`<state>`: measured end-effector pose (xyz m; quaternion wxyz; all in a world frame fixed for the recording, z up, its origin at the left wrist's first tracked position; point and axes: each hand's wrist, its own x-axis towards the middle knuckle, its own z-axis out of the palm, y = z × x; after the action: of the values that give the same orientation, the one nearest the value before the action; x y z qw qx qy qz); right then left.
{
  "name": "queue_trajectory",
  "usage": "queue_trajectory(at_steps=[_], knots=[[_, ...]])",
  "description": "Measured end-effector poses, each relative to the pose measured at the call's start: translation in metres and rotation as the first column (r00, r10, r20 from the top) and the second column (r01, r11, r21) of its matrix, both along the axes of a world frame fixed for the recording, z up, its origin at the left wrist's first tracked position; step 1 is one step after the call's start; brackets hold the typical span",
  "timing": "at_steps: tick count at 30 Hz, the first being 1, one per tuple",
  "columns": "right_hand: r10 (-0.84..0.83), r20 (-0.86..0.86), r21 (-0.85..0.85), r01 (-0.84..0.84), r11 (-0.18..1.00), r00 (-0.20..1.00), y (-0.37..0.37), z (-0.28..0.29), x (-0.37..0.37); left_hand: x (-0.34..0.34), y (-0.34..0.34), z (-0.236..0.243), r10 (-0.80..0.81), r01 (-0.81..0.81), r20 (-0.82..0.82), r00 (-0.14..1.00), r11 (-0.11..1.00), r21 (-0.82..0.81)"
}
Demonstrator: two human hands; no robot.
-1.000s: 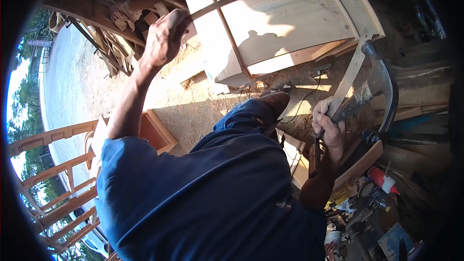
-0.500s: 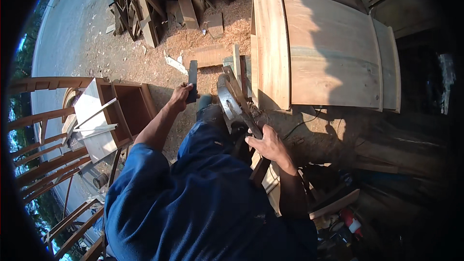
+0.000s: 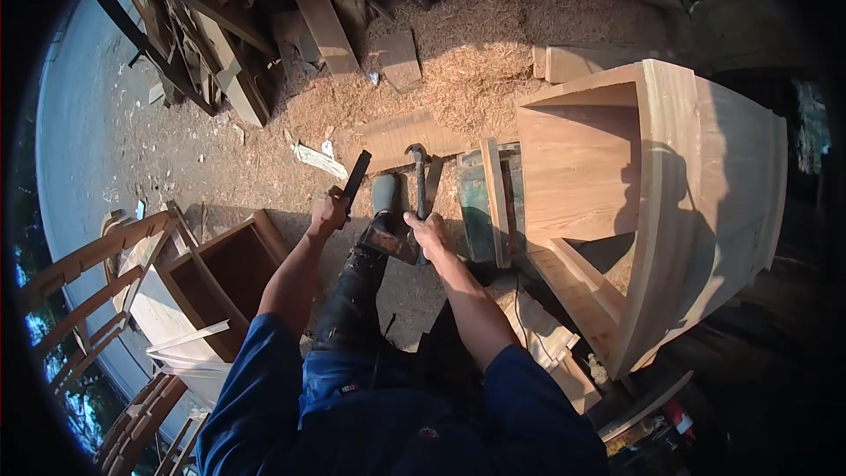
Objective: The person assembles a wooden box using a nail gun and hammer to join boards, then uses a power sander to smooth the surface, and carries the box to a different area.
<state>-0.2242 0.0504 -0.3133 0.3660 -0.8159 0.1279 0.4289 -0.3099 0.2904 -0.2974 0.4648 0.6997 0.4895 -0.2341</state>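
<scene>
My left hand (image 3: 330, 210) is closed around the lower end of a flat dark bar (image 3: 357, 178), which tilts up and away to the right. My right hand (image 3: 426, 233) grips a claw hammer (image 3: 421, 183) by its handle, with the head pointing away from me. The two tools are apart, held over the ground in front of my legs. Just beyond my hands stands my grey boot (image 3: 384, 194). A brown flat piece (image 3: 388, 244) lies between the hands, against my leg; I cannot make out what it is.
To the right stands a large open wooden cabinet (image 3: 656, 211), beside a narrow plank (image 3: 495, 203) on a greenish board. A smaller wooden carcass (image 3: 225, 273) is at the left. Scrap boards (image 3: 322, 22) lie at the back, among wood shavings (image 3: 480, 79).
The hammer has dropped from close to the camera to lower and farther away. The bar has turned to a steeper slant. My view has shifted, and the cabinet's open side now shows.
</scene>
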Motion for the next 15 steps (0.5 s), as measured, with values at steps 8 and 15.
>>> queue_trajectory(at_steps=[8, 15], knots=[[-0.278, 0.224, -0.195, 0.323, 0.926, 0.934, 0.078, -0.224, 0.069, 0.053, 0.099, -0.18, -0.63, 0.598, -0.003, 0.777, 0.736, 0.319], [-0.186, 0.335, -0.238, 0.274, 0.932, 0.924, 0.102, -0.318, 0.076, 0.062, 0.13, -0.297, -0.681, 0.643, -0.019, 0.732, 0.682, 0.35]])
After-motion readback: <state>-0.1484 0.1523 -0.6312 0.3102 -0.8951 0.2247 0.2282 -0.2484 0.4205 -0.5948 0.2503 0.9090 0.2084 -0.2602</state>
